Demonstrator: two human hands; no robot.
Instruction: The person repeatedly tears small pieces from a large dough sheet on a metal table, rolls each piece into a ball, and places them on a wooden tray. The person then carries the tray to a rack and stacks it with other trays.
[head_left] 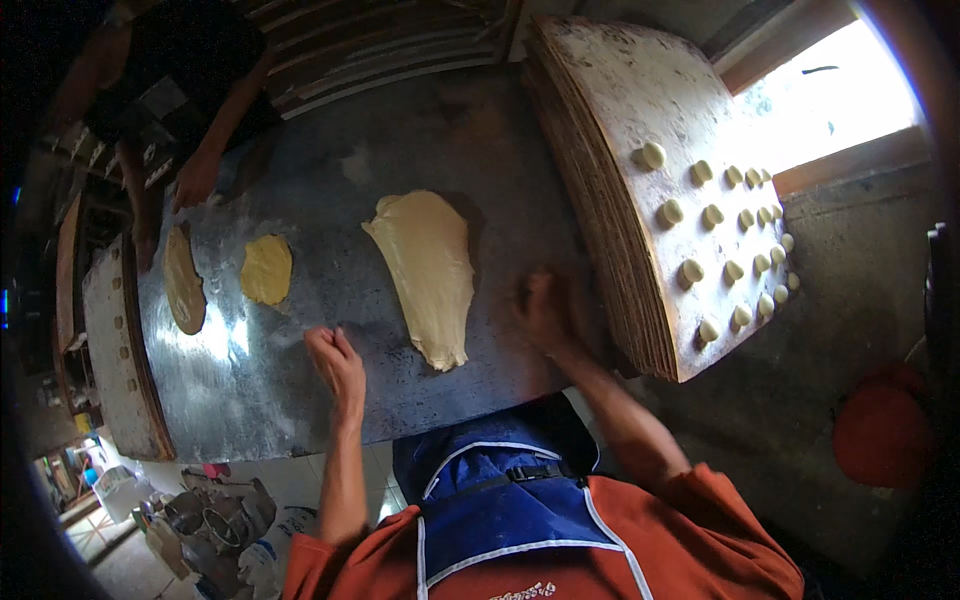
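A long, stretched sheet of pale dough lies on the dark metal worktop. My left hand is just left of its lower end, fingers curled in, their contents hidden. My right hand, blurred by motion, is right of the dough, apart from it; its grip is unclear. Further left lie a yellow patch of dough or fat and a narrow, flattened dough piece.
At the right, a thick stack of boards holds several small round dough pieces. A co-worker's hand reaches over the upper left. Another board stands at the left edge, metal vessels below. A red round object is lower right.
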